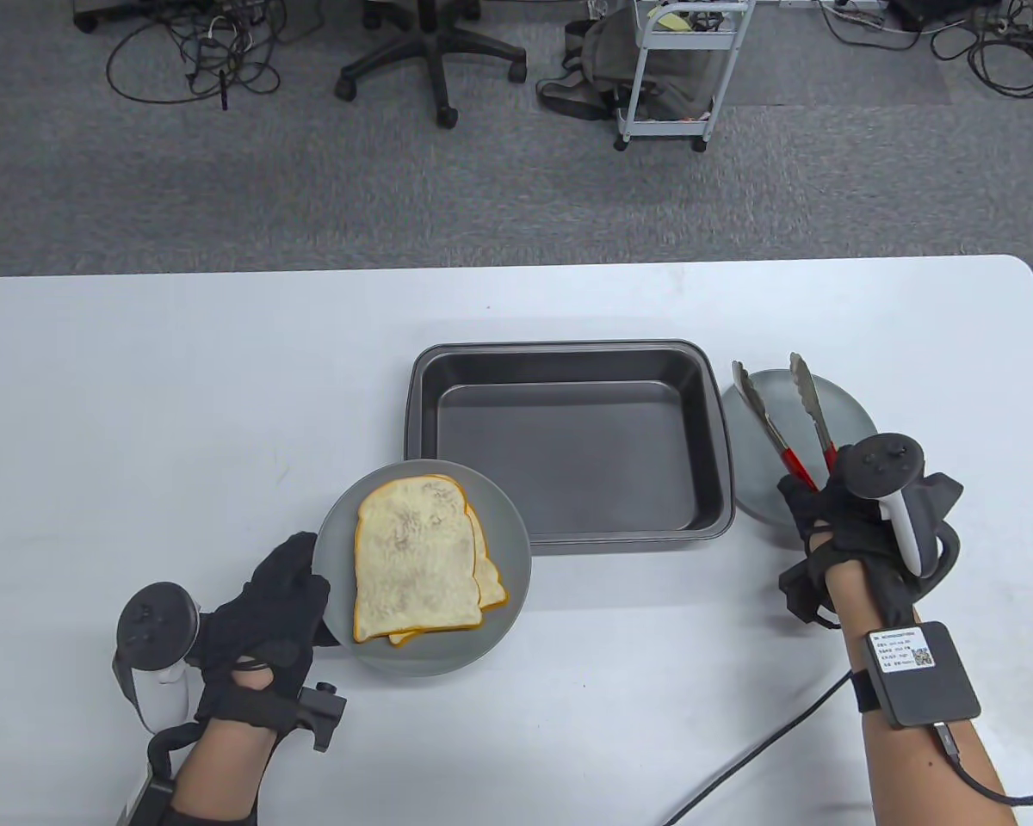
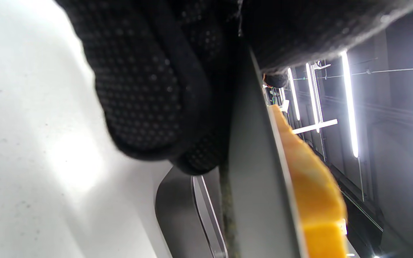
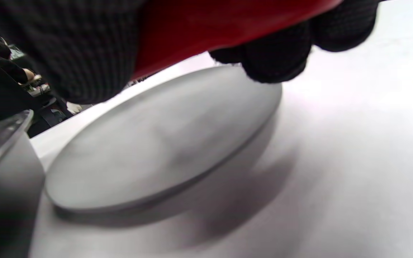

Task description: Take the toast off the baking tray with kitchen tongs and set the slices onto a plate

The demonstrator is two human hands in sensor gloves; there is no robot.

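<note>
The white tabletop (image 1: pixel 181 413) carries everything, and the largest thing on it is the dark baking tray (image 1: pixel 568 443), set near the middle with its long sides parallel to the near edge; no toast lies in it. Against the tray's near-left corner sits a grey plate (image 1: pixel 508 551) whose rim overlaps the tray's lip, and on it two slices of toast (image 1: pixel 413 559) lie stacked, the upper one covering most of the lower, whose orange crust peeks out on the right side. A second grey plate (image 1: pixel 844 417) lies just beside the tray's right end, toward the right edge of the tabletop.

The left hand (image 1: pixel 262 615) grips the toast plate at its left rim: in the left wrist view the gloved fingers (image 2: pixel 145 89) curl beneath the plate while the thumb lies over the rim, the toast crust just beyond it. The right hand (image 1: pixel 844 525) is curled round the red handles of the kitchen tongs (image 1: pixel 783 413), near the second plate's near edge. The tongs' metal arms stand spread apart and reach out over that plate toward the far edge, well apart from the toast, with nothing between them.
</note>
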